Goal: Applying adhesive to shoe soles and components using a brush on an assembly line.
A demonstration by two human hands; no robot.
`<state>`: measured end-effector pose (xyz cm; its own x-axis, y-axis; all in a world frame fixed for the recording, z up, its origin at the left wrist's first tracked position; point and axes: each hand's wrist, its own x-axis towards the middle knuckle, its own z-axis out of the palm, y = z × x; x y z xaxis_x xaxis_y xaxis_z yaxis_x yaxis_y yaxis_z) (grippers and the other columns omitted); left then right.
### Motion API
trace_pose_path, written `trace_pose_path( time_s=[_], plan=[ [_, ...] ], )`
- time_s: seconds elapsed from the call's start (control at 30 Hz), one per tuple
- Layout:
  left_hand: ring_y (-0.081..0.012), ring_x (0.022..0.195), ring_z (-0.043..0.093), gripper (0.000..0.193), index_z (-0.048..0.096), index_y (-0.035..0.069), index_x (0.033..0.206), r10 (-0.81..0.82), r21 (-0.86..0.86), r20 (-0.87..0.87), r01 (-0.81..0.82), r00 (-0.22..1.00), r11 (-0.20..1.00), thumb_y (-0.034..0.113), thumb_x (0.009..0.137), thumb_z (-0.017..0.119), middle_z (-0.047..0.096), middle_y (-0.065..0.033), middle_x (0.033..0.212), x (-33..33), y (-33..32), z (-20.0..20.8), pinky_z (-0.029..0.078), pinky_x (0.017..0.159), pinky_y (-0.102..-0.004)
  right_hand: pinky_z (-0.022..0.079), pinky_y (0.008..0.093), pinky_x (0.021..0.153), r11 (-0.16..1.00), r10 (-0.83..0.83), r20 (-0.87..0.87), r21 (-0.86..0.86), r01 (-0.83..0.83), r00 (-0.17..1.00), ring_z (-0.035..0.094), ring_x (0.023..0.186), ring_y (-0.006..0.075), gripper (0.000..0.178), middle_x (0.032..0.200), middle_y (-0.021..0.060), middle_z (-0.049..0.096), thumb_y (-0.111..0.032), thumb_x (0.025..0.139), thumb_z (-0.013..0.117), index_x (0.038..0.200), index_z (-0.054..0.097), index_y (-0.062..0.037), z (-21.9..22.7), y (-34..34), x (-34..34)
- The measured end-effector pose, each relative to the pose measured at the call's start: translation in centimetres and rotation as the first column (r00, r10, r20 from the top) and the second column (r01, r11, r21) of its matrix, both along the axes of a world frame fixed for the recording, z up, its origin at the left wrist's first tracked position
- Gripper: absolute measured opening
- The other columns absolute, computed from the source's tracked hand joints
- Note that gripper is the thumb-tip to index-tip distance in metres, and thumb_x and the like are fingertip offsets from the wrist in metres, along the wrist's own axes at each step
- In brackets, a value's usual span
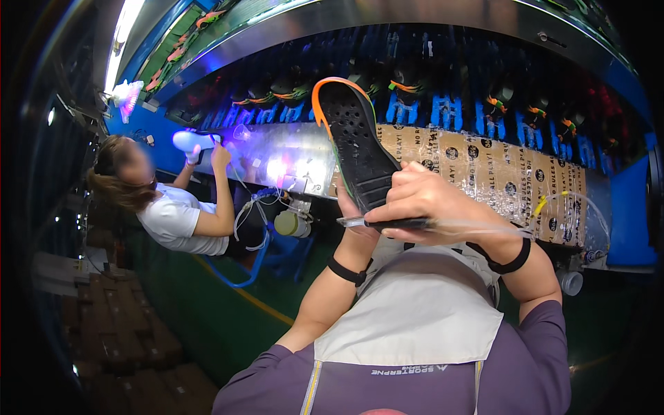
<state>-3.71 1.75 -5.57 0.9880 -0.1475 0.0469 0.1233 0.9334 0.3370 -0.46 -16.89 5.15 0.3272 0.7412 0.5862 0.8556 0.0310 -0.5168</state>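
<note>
A black shoe sole point(356, 142) with an orange and green rim stands tilted in front of me, its round holes near the toe and grooves near the heel. My left hand point(357, 216) is closed around its heel end from beneath, with part of the fingers hidden behind the sole. Over the heel, my right hand point(425, 200) grips a dark-handled brush-like tool point(398, 224). Its pale flat tip points left, just below the heel; I cannot tell whether it touches the sole. A clear tube runs from the tool past my right wrist.
Beyond the sole lies a metal bench point(252, 155), partly covered by printed brown cardboard point(477, 162). Behind it, blue racks point(446, 111) carry several shoe parts. At left a co-worker point(183, 218) holds a pale shoe point(185, 142). A whitish container point(294, 223) hangs by the bench edge.
</note>
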Motion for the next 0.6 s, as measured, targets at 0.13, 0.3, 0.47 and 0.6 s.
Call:
trace_pose_path(
  time_s=[0.13, 0.3, 0.47, 0.6],
  plan=[
    [-0.0368, 0.128, 0.062, 0.086, 0.048, 0.010, 0.152, -0.005, -0.007, 0.027, 0.005, 1.000, 1.000, 0.076, 0.098, 0.036, 0.059, -0.0197, 0.146, 0.7, 1.0, 0.5, 0.050, 0.111, -0.0513, 0.044, 0.0396, 0.081, 0.945, -0.325, 0.020, 0.028, 0.325, 0.945, 0.063, 0.082, 0.0244, 0.029, 0.080, 0.0033, 0.066, -0.013, 0.083, 0.080, 0.112, 0.077, -0.0119, 0.4, 0.0, -0.1],
    [-0.0412, 0.119, 0.064, 0.096, 0.052, 0.000, 0.144, -0.059, -0.026, 0.065, 0.061, 0.996, 0.998, 0.080, 0.094, 0.036, 0.061, -0.0264, 0.132, 1.3, 1.1, 3.3, 0.056, 0.101, -0.0535, 0.045, 0.0395, 0.087, 1.000, 0.026, -0.090, 0.015, -0.025, 0.996, 0.064, 0.085, 0.0254, 0.032, 0.085, 0.0065, 0.066, -0.010, 0.082, 0.082, 0.113, 0.077, -0.0098, 2.1, -0.7, -0.4],
    [-0.0400, 0.125, 0.056, 0.101, 0.046, 0.001, 0.149, -0.138, 0.026, 0.173, 0.136, 0.975, 0.990, 0.080, 0.087, 0.058, 0.053, -0.0245, 0.139, 2.5, 2.6, 4.1, 0.052, 0.105, -0.0568, 0.046, 0.0396, 0.088, 0.979, 0.020, -0.057, -0.204, -0.031, 0.998, 0.065, 0.086, 0.0238, 0.031, 0.086, 0.0058, 0.070, -0.013, 0.084, 0.083, 0.114, 0.077, -0.0141, 2.4, -1.0, -0.5],
    [-0.0409, 0.125, 0.056, 0.099, 0.048, 0.002, 0.149, -0.159, 0.075, 0.183, 0.148, 0.970, 0.986, 0.079, 0.087, 0.059, 0.053, -0.0247, 0.139, 3.0, 3.5, 5.3, 0.053, 0.104, -0.0575, 0.044, 0.0393, 0.082, 0.998, -0.045, -0.146, -0.049, 0.038, 0.988, 0.064, 0.084, 0.0221, 0.032, 0.083, 0.0031, 0.066, -0.015, 0.084, 0.082, 0.116, 0.077, -0.0129, 3.4, -1.5, -0.7]
  ],
)
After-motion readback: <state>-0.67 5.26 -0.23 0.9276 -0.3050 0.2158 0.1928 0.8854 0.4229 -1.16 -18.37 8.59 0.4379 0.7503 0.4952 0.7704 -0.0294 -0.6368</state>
